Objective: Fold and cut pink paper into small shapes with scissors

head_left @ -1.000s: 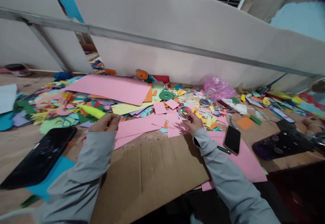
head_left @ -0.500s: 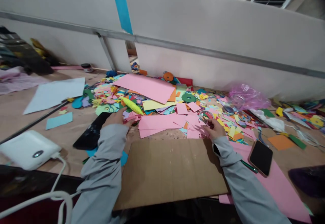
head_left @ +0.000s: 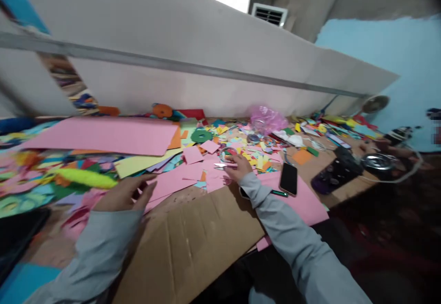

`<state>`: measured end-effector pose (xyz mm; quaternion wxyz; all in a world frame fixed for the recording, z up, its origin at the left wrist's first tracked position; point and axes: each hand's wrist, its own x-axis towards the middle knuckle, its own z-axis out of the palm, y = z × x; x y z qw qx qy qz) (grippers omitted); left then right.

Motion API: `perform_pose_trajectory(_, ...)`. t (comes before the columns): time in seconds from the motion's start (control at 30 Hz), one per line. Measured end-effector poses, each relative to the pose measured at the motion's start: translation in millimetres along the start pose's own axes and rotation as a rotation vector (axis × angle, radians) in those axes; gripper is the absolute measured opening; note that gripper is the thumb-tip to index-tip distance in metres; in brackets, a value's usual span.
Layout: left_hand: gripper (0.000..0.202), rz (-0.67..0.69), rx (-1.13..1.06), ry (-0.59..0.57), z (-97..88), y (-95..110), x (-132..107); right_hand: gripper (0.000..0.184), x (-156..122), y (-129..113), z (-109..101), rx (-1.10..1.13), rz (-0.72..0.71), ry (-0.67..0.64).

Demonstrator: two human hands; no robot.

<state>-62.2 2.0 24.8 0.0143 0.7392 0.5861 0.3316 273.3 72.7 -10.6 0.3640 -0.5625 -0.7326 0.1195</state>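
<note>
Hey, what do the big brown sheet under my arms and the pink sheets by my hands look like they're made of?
The brown sheet looks like corrugated cardboard: matte tan, with straight fold creases. The pink sheets look like thin matte craft paper, flat with clean cut edges. The left hand rests on their edge; the right hand is among the smaller scraps, seemingly holding a small metal tool, blurred.

No writing, label, brand or number can be read anywhere in the view. The paper scraps (head_left: pixel 241 150) beyond the cardboard sheet (head_left: pixel 193 235) are plain coloured pieces, and the phone (head_left: pixel 288 178) right of that sheet shows a dark, blank screen.
</note>
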Motion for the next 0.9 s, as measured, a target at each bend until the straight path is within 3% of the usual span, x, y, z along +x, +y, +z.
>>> perform_pose_trajectory(0.07,0.041,0.192,-0.137,-0.077,28.8,12.5,1.5,0.033,-0.9,-6.6,-6.9,0.011,0.018,0.027)
perform_pose_trajectory(0.13,0.039,0.37,-0.062,-0.076,55.8,16.1,-2.3,0.032,-3.5,-14.2,-17.6,0.044,0.009,0.098)
perform_pose_trajectory(0.23,0.038,0.517,-0.008,-0.072,85.0,9.5,-12.0,0.031,-15.8,-25.3,-42.3,0.114,-0.048,0.181)
perform_pose_trajectory(0.3,0.037,0.571,-0.025,-0.071,93.9,4.2,-17.8,0.033,-31.9,-29.8,-63.8,0.143,-0.083,0.239)
perform_pose_trajectory(0.4,0.033,0.563,-0.047,-0.074,94.6,3.2,-22.2,0.033,-66.1,-26.4,-98.4,0.144,-0.058,0.326)
perform_pose_trajectory(0.57,0.032,0.47,-0.039,-0.138,86.0,12.4,-21.2,0.029,-133.3,3.2,-141.8,0.161,0.165,0.503)
perform_pose_trajectory(0.77,0.037,0.424,-0.031,-0.236,78.9,8.2,-19.5,0.03,-202.7,35.1,-163.9,0.12,0.403,0.664)
perform_pose_trajectory(0.9,0.037,0.283,-0.064,-0.334,75.6,3.0,-18.1,0.03,-234.2,43.5,-174.3,0.147,0.441,0.744)
